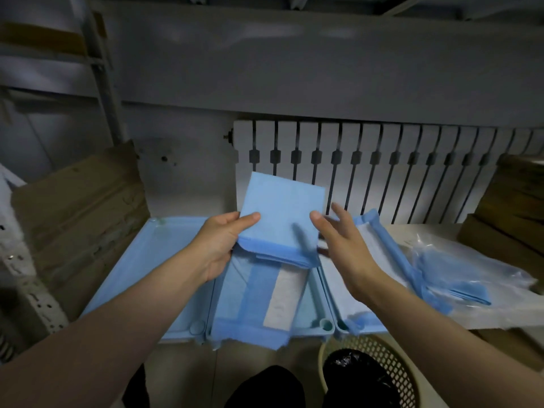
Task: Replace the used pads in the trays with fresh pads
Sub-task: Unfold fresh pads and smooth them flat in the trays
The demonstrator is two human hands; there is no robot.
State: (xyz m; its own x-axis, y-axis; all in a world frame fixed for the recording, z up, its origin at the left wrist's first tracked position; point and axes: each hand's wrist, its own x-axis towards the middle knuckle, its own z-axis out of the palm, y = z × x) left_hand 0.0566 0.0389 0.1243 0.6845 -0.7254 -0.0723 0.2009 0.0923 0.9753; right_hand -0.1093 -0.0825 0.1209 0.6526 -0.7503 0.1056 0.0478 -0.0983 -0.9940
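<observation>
Left hand [219, 245] pinches a folded pad [282, 219], right hand [344, 245] spread beside it; trays [141, 260] line a shelf [426, 231] before a radiator [382, 166].

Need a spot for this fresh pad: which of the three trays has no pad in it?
The leftmost tray: its floor is bare plastic. The middle tray and right tray are both lined.

Folded pad [282, 213] above middle tray [325, 324], basket [394, 366] in front, pad bag [459, 260] right, radiator [382, 160] behind.
</observation>
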